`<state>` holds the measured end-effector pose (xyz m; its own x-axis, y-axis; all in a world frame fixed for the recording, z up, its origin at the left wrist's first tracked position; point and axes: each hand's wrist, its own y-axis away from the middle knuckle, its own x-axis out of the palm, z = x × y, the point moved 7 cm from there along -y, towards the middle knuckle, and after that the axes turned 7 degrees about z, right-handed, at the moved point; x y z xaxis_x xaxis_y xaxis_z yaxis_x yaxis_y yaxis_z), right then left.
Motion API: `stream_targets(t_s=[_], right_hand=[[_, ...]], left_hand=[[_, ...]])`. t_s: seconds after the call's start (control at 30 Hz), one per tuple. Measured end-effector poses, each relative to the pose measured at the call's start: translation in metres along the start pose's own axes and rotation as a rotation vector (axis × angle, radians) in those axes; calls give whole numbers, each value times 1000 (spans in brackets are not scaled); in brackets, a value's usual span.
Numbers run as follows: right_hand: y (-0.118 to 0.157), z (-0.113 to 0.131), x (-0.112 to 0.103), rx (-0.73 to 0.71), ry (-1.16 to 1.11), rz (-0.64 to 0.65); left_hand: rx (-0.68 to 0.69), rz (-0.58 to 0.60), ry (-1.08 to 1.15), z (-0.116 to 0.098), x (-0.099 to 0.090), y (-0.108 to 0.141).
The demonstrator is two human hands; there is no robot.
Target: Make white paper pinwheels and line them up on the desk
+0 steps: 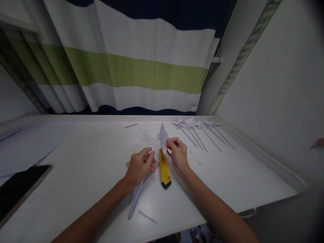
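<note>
A rolled white paper stick (135,199) slants up through my left hand (142,164), whose fingers are wrapped round it. Its upper end comes close to a folded white paper piece (163,136), which my right hand (177,153) pinches by its edge. Whether stick and piece touch is unclear. Below the paper piece lies a yellow cutter (165,170) with a black end. Red-handled scissors (169,150) are partly hidden behind my right hand. A brownish flat piece (156,165) shows under my left hand.
Several white paper pinwheels on sticks (189,124) lie at the back right. White sheets (27,145) and a dark tablet (20,189) are on the left. A thin black rod (131,126) lies at the back. Paper scraps (147,217) lie near the front edge.
</note>
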<state>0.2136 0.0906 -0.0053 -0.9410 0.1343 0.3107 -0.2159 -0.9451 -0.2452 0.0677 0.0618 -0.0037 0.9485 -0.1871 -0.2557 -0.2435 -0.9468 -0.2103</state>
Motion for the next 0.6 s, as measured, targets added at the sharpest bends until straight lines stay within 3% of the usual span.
stream_targets(t_s=[0.33,0.6], right_hand=[[-2,1,-3,45,-29,-16],[-2,5,-2,-30,1,-7]], left_hand=[[-75,45,237,4,3,-2],[-126,105,344,-1,6,-4]])
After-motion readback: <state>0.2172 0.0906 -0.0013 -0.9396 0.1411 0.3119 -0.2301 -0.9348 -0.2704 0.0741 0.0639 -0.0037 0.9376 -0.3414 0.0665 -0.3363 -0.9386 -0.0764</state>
